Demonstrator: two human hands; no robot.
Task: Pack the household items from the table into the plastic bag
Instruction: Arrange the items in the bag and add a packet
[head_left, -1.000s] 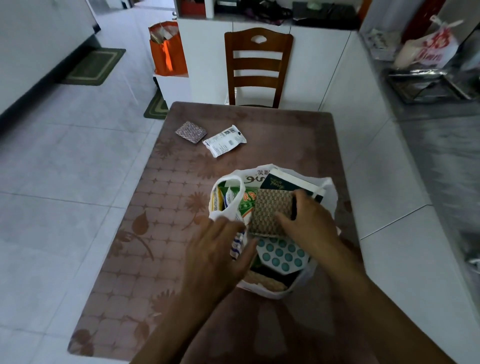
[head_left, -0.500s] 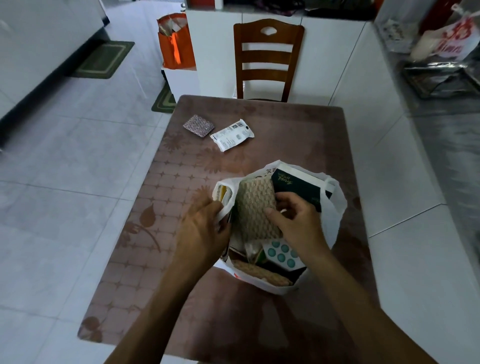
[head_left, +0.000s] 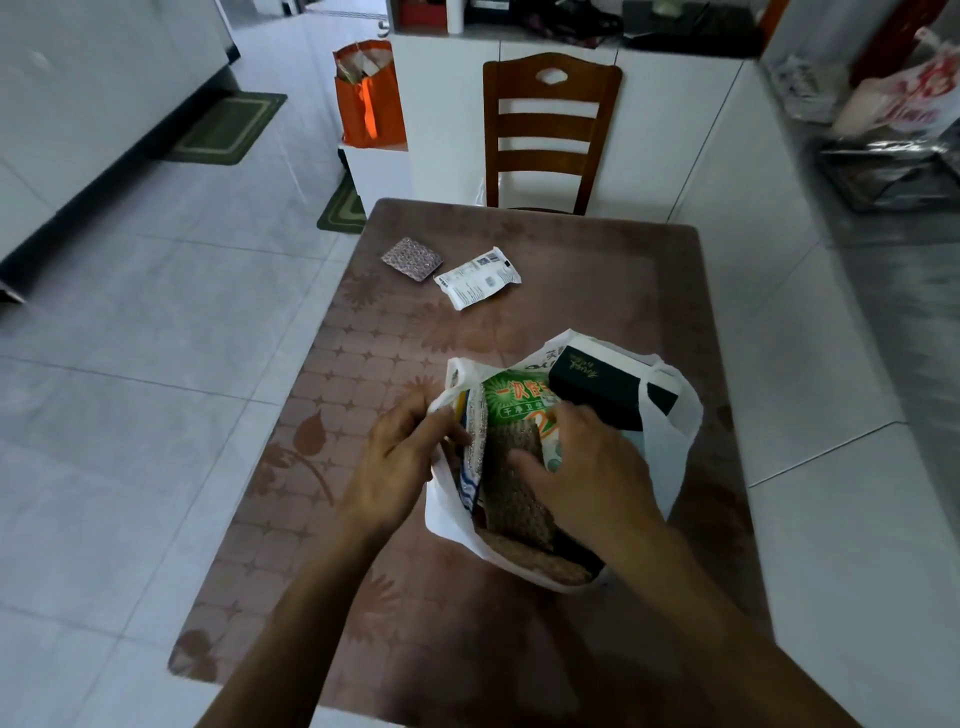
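Left hand (head_left: 402, 457) pinching rim of plastic bag (head_left: 670, 441), counter (head_left: 597, 291) centre. Right hand (head_left: 587, 467) inside, fingers spread flat on brown pad (head_left: 511, 493). Patterned pad (head_left: 412, 259), white packet (head_left: 478, 277) unpacked at 11 o'clock.

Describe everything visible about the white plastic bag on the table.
The white plastic bag is thin, crinkled film with loop handles, standing open-mouthed on the brown table. It is stuffed: a green packet, a dark box and woven brown pads show inside. The left hand grips its left rim; the right hand reaches inside.
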